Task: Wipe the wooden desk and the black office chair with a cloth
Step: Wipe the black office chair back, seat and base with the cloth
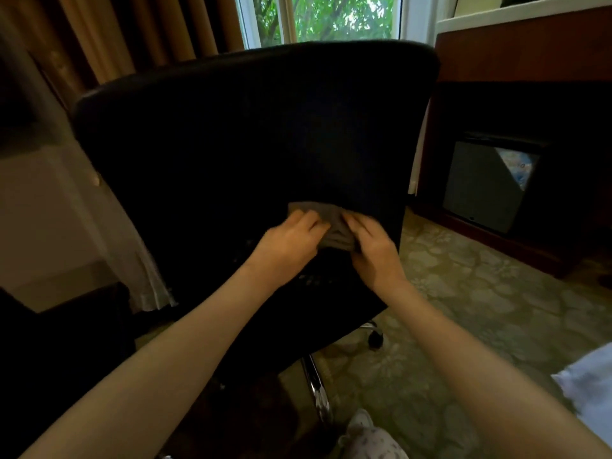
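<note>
- Bare forearms reach forward from the bottom edge, over a knee in patterned fabric (371, 438).
- Brown curtain (132, 34) hangs at upper left, beside a window (331, 18) full of green leaves.
- Left hand (291, 241) has its fingers curled into the left side of the cloth, gripping it.
- Grey cloth (334, 226) is bunched between both hands, against the lower part of the chair's back.
- Right hand (372, 250) pinches the cloth's right side with bent fingers.
- Black office chair (251, 134) fills the middle, its back facing the camera; a chrome leg (318, 389) shows beneath.
- Wooden desk (530, 44) stands at the right, apart from the hands, on pale patterned carpet (463, 293).
</note>
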Available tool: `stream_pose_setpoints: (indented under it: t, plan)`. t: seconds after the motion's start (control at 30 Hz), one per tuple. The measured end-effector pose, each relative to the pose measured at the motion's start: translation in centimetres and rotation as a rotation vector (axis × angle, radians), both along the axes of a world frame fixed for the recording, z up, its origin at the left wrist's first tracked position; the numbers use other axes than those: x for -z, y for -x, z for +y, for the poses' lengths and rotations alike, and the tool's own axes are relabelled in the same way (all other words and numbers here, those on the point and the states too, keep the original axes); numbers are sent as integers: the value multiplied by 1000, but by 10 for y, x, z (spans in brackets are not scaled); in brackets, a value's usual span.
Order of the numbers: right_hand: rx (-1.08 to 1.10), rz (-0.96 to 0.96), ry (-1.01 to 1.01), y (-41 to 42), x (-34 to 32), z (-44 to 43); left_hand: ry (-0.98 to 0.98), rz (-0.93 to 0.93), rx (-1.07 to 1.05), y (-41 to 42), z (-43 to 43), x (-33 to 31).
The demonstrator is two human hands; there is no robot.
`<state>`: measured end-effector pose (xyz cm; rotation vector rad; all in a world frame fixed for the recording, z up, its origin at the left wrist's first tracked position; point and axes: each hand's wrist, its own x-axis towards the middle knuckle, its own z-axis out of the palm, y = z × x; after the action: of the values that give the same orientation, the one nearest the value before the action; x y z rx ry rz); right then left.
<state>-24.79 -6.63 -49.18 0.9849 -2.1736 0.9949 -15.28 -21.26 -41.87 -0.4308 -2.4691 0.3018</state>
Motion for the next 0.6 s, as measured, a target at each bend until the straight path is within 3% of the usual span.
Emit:
stream_pose_setpoints:
  t: [0.07,0.23,0.6]
  plan:
    - [23,172,116,-2,-27,-5,-9,89,18,-5,-5,-20]
    - [-3,266,164,-6,-58,-35,171,176,-108,-16,-24,-49]
    - [33,204,91,-16,18,-65,275,6,-86,-22,-54,11]
